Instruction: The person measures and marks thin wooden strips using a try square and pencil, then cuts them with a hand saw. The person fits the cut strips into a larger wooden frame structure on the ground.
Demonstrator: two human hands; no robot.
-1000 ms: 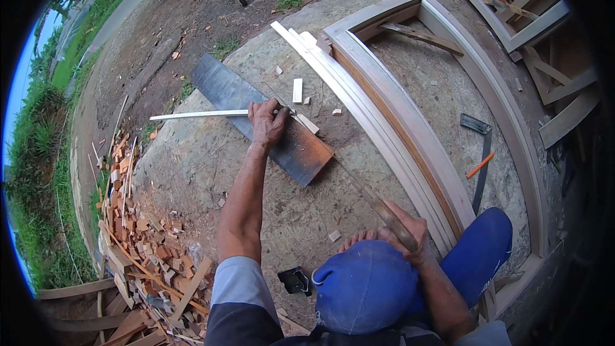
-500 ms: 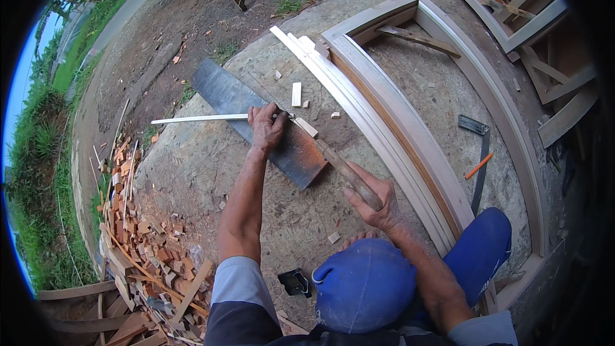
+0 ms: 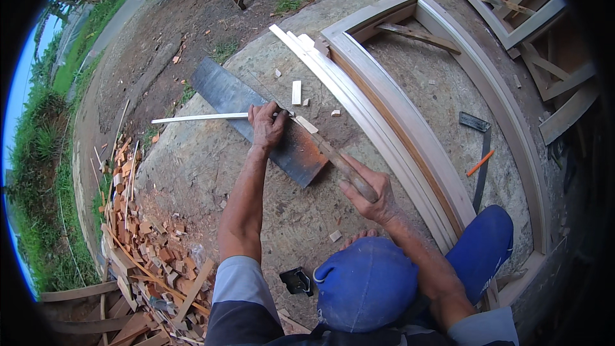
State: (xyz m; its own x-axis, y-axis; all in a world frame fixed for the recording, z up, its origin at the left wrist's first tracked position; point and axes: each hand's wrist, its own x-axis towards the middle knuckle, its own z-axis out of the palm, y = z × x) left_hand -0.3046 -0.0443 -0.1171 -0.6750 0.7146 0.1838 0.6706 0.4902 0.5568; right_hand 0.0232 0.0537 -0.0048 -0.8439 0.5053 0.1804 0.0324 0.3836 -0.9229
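Centre of frame: left hand (image 3: 268,125) presses down, fingers closed over a thin pale wood strip (image 3: 198,117) lying across a dark metal plate (image 3: 256,112). Right hand (image 3: 371,189), lower centre-right, is wrapped tight round the handle of a saw (image 3: 333,157) whose blade meets the strip.

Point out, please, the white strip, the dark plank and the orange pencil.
white strip (image 3: 198,117), head view, mid-length left of the left hand.
dark plank (image 3: 224,91), head view, its bare grey upper end.
orange pencil (image 3: 480,163), head view, its middle.
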